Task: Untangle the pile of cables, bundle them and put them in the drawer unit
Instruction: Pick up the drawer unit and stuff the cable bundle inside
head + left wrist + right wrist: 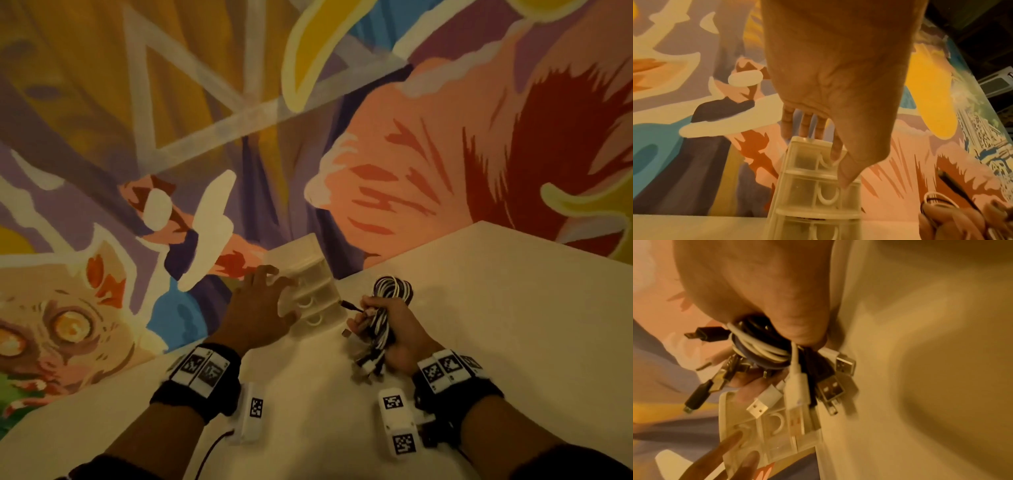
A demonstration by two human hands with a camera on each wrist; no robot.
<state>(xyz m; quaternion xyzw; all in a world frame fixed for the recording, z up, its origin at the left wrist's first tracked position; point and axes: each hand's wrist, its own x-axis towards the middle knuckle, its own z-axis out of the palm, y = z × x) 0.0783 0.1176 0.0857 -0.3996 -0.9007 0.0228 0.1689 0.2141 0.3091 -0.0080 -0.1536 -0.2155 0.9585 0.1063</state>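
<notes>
A small translucent drawer unit with three stacked drawers stands at the table's far edge against the wall. My left hand lies over its left side and front with fingers spread. In the left wrist view its fingers reach the top of the unit and the thumb touches the middle drawer's front. My right hand grips a coiled bundle of black and white cables just right of the unit. USB plugs hang out of the bundle below the fist.
The white table stretches to the right and toward me. A painted mural wall rises directly behind the drawer unit. The table's left edge runs diagonally beside my left forearm.
</notes>
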